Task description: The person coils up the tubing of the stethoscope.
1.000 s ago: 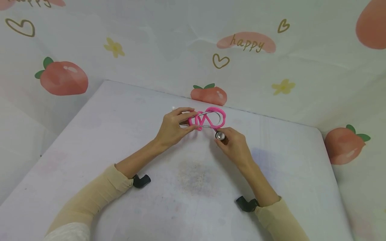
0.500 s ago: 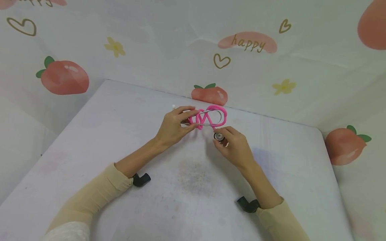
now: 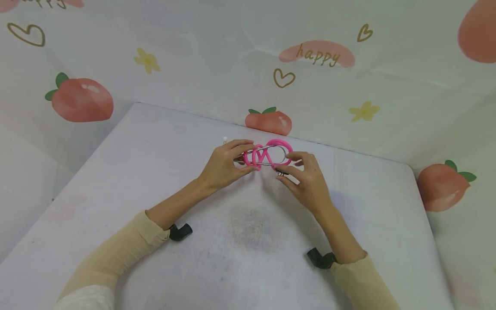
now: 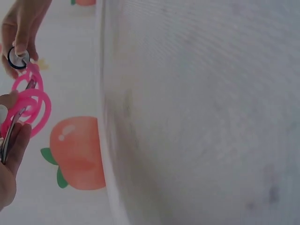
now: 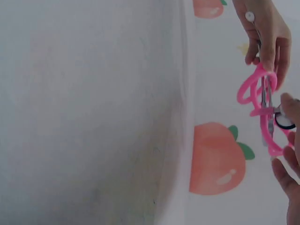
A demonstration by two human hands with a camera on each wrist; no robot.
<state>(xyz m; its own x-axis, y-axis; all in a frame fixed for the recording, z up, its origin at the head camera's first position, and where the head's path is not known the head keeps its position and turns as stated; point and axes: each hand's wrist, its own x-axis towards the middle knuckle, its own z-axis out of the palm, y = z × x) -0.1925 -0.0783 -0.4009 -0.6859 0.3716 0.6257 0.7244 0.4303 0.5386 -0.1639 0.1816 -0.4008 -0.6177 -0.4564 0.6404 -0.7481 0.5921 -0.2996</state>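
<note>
A stethoscope (image 3: pixel 280 141) with pink tubing is held up over the far part of the table, its tubing looped around the metal ear tubes. My left hand (image 3: pixel 220 167) grips the looped tubing and ear tubes at their left end, and a white ear tip (image 3: pixel 225 140) sticks out behind it. Thumb and fingers of my right hand (image 3: pixel 310 183) pinch the round chestpiece (image 4: pixel 18 58), which appears edge-on in the head view. Other right-hand fingers reach to the right end of the pink loop. In the right wrist view, the chestpiece (image 5: pixel 284 121) lies close beside the tubing.
A white-covered table (image 3: pixel 248 267) spreads below both hands. Behind it hangs a pale backdrop (image 3: pixel 217 60) printed with peaches, hearts and flowers. Black angled pieces (image 3: pixel 181 232) sit by each forearm at the sleeve ends.
The right hand has turned the chestpiece from facing the head camera to edge-on and raised its fingers to the loop's right end. The left hand keeps its grip, shifting slightly right.
</note>
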